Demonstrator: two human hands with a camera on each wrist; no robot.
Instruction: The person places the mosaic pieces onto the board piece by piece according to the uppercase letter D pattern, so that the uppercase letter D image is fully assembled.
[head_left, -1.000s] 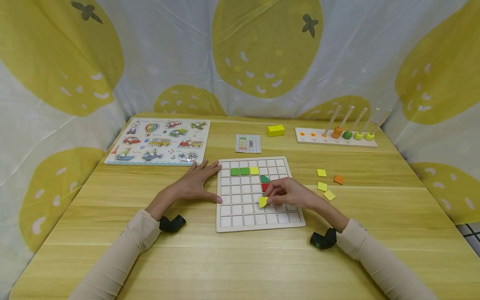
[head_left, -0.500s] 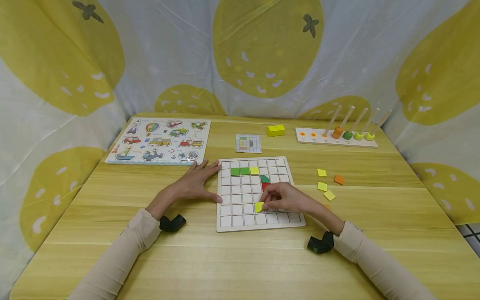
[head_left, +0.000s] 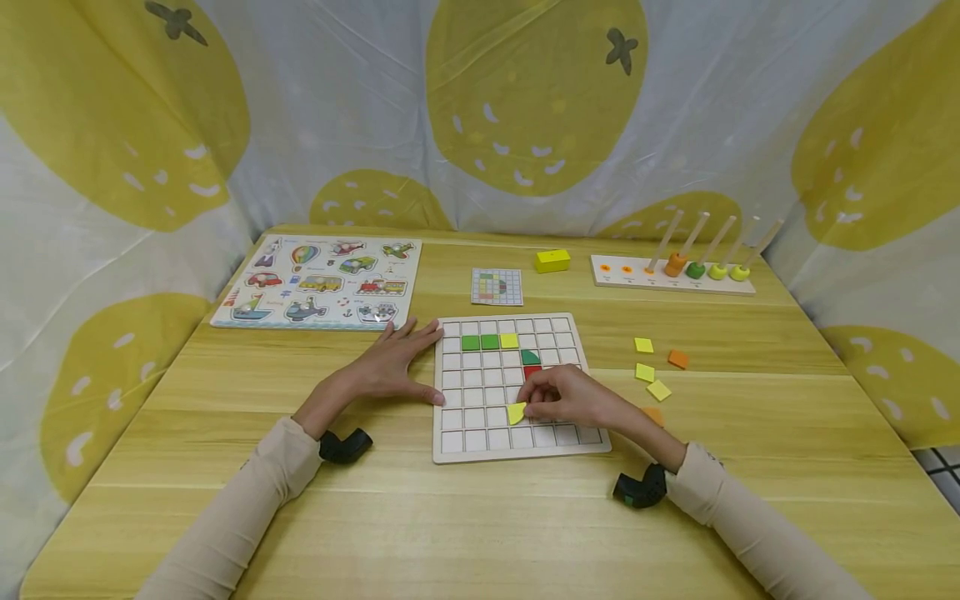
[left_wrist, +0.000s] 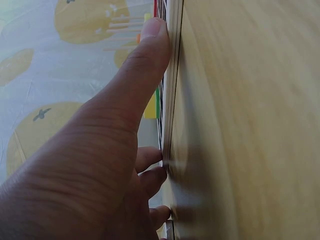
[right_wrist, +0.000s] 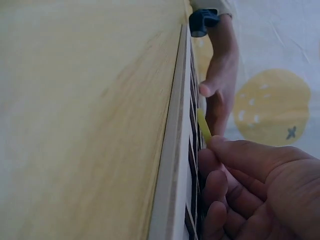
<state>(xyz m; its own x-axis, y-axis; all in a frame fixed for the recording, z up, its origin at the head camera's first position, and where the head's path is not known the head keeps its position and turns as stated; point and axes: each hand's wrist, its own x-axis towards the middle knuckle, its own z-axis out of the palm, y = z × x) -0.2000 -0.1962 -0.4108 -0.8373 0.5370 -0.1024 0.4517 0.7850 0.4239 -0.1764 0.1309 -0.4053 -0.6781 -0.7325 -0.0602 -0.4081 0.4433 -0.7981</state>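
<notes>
My right hand (head_left: 566, 396) pinches a yellow quarter-round tile (head_left: 516, 413) between thumb and fingers, low over the white grid board (head_left: 465, 457). In the right wrist view the tile (right_wrist: 204, 125) stands tilted against the grid. With fingers spread, my left hand (head_left: 390, 365) rests along the board's left edge; its thumb (left_wrist: 152, 37) lies on the rim. Two green square tiles (head_left: 470, 342) and a yellow square tile (head_left: 508, 341) sit in the second row. A green quarter-round tile (head_left: 529, 357) and a red tile (head_left: 532, 372), partly covered by my right hand, lie further right.
Loose yellow tiles (head_left: 644, 372) and orange tiles (head_left: 678, 359) lie right of the board. Behind it are a pattern card (head_left: 496, 287) and a yellow block (head_left: 552, 262). A vehicle puzzle (head_left: 318, 283) stands back left, a peg stand (head_left: 671, 277) back right.
My right hand has moved a little left and toward me with the yellow quarter-round tile, bringing it down to a lower row. The left hand has stayed in place.
</notes>
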